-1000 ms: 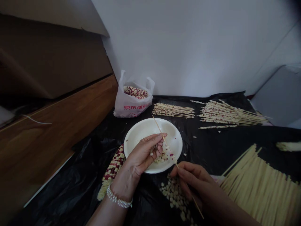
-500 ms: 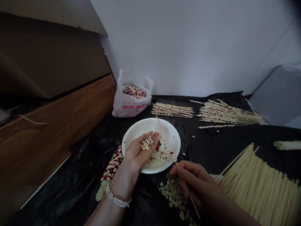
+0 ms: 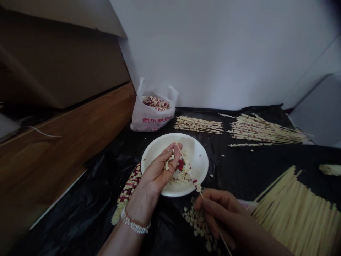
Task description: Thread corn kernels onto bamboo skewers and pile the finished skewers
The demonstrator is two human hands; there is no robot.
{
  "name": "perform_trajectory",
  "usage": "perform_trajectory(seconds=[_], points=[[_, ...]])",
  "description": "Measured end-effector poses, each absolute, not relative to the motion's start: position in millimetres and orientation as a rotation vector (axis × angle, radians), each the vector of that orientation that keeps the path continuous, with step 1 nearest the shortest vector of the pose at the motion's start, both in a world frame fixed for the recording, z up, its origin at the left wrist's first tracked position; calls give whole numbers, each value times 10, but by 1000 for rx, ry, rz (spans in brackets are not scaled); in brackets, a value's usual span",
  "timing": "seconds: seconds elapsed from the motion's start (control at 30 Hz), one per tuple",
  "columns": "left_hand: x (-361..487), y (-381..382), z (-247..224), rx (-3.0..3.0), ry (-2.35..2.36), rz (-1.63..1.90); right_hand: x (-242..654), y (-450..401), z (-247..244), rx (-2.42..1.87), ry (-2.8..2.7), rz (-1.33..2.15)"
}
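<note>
My left hand [image 3: 160, 167], palm up over the white bowl [image 3: 201, 167], cups loose corn kernels [image 3: 167, 164] with its fingers curled. Between the thumb and fingers of my right hand [image 3: 221, 208] is a thin wooden skewer [image 3: 212, 217] threaded with pale and dark red kernels. Its pointed end reaches the fingertips of my left hand; whether a kernel sits on the point I cannot tell. More kernels lie in the bowl around a red printed flower. Beside my left wrist rests a partly stripped red-and-white corn cob [image 3: 129, 188].
A white plastic bag [image 3: 153, 119] of cobs stands behind the bowl. Threaded skewers lie in a small bundle [image 3: 197, 124] and a larger pile [image 3: 255, 129]. Bare skewers [image 3: 298, 213] fan out at right. Pale kernels [image 3: 197, 220] lie on the black sheet [image 3: 234, 163].
The skewer's tip has come to the fingertips of my left hand, which have curled in over the kernels. The whole view has shifted slightly.
</note>
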State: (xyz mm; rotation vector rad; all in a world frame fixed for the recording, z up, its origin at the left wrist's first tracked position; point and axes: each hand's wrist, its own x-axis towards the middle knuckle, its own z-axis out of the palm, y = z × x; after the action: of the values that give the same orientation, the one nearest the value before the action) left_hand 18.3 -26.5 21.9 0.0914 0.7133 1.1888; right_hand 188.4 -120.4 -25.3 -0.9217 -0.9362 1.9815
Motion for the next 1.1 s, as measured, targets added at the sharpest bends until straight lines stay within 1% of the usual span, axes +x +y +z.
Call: perform_trajectory(seconds=[0.17,0.33,0.57,0.7,0.9,1.1], points=[[147,-367,309,130,731,1253,1846,-1264,-229,-873,-886,2075],[182,-191,268,51,780,1310,1836,-1298,-227,-851,-896,2144],[154,-97,180,-15,709,1311,1820,-1290,-255,-891,-880,2134],[170,-129,194,18,720,1348,1814,-1284,-269,-880,-902,2128],[190,-143,211,28,747,1379,1830,-1283,-310,-860,-888,2210],[202,-138,209,32,782,1403,1817,-1297,-298,-877,-858,2196]])
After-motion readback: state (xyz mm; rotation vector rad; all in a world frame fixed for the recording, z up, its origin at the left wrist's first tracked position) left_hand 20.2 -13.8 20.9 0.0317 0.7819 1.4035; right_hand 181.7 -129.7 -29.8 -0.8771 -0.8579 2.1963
